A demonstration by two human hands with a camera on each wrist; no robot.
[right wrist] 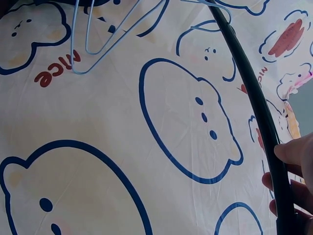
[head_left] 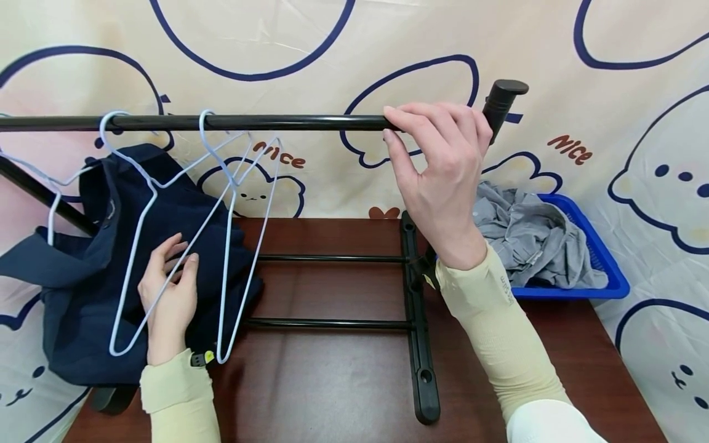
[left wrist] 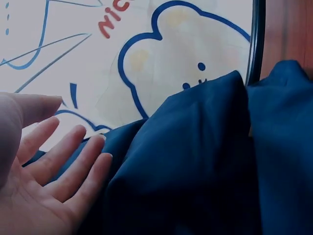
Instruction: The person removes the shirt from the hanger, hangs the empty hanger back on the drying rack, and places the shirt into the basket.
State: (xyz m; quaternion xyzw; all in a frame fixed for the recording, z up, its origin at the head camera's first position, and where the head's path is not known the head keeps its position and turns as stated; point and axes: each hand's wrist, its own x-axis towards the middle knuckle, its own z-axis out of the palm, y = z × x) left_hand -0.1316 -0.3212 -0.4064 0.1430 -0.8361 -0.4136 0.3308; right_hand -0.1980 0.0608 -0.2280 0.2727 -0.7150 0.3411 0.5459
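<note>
My right hand [head_left: 443, 144] grips the black rail [head_left: 299, 123] of a clothes rack near its right end. In the right wrist view, thumb and fingers stand on either side of the rail [right wrist: 259, 107]. My left hand [head_left: 168, 295] is held in front of a navy garment [head_left: 72, 332], with a light blue hanger [head_left: 133, 258] crossing in front of its fingers. Those fingers are loosely extended and hold nothing, as the left wrist view shows beside the dark cloth [left wrist: 195, 161]. Another light blue hanger [head_left: 226, 271] hangs bare on the rail. The garment hangs at the rail's left side.
A blue basket [head_left: 617, 277] with crumpled grey cloth [head_left: 532, 240] stands at the back right of the brown table [head_left: 327, 381]. The rack's black foot [head_left: 423, 369] and lower bars [head_left: 332, 323] lie across the tabletop. Behind hangs a cream backdrop with printed cartoon outlines.
</note>
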